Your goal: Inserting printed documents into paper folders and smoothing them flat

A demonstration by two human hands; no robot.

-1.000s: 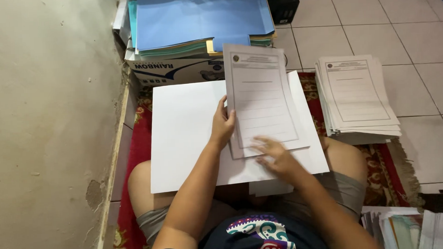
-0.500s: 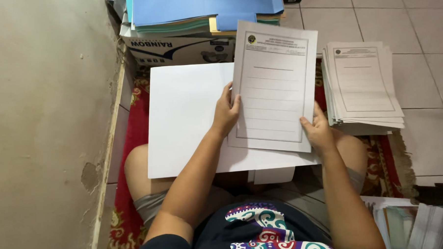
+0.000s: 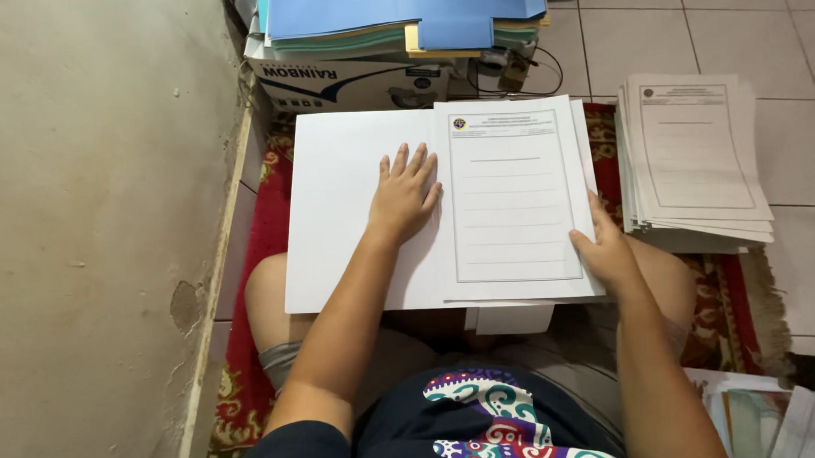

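Here — printed form (image 3: 515, 198) on white folder (image 3: 344, 213)

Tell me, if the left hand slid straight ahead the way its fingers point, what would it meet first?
Probably the cardboard box beyond the white sheet's far edge; the left hand points that way.

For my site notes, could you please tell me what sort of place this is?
Probably a room in a home, used for paperwork on the floor: a red patterned rug on pale floor tiles, a stack of printed white forms, and blue folders piled on a cardboard box.
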